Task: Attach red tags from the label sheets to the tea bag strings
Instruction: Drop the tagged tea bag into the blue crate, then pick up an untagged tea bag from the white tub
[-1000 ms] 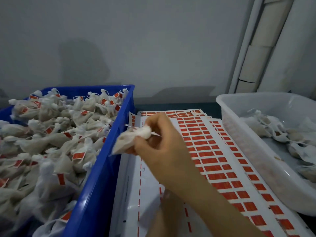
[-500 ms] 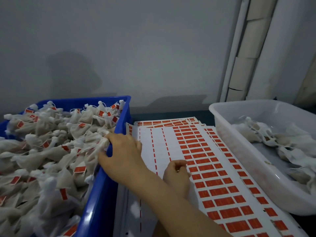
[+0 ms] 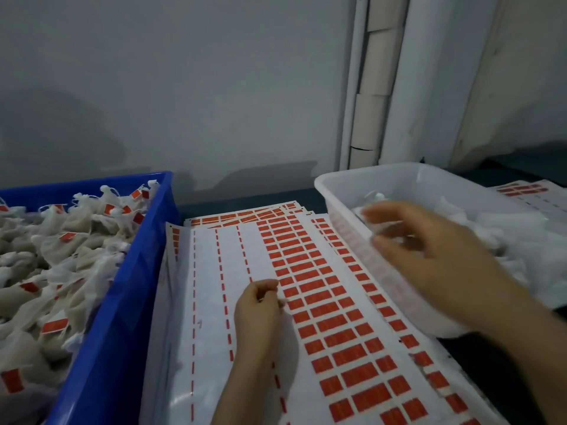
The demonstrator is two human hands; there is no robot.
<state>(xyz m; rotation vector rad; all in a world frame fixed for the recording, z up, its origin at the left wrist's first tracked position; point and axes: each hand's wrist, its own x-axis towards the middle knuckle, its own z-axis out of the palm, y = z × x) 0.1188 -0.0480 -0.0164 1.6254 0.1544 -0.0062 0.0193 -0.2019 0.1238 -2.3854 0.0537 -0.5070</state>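
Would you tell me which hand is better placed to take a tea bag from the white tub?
Probably right: the right hand hovers over the white plastic tub; the left hand is on the white label sheet.

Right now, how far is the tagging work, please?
Done: the blue bin holds many tagged tea bags, and the top label sheet has its left columns stripped. In hand: the left hand rests curled at the remaining red tags, while the blurred right hand reaches open over the white bin. Left: the white bags there, and many tags.
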